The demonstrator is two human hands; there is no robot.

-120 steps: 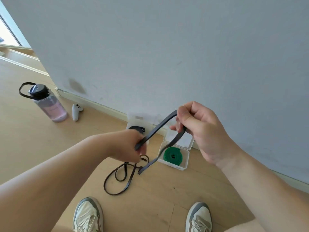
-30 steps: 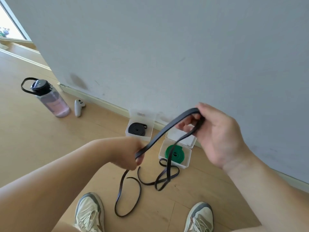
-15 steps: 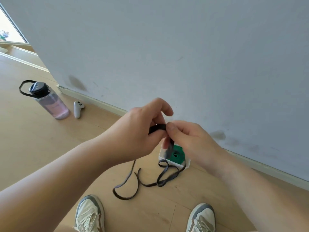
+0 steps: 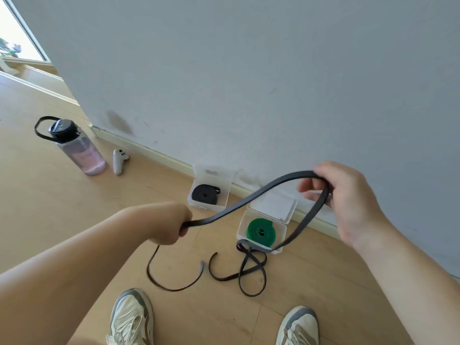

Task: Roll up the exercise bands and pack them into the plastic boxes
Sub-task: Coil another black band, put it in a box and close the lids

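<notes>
Head view: we've drawn our hands apart, left hand fisted on the dark band, right hand loosely hooking its fold, so rolling hasn't begun

No legible txt, labels or nos. anywhere in view.

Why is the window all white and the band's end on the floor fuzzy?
In the head view, daylight washes out the window; the loose band looks smeared at its floor end, probably motion blur; the wide-angle lens slants the wall.
</notes>
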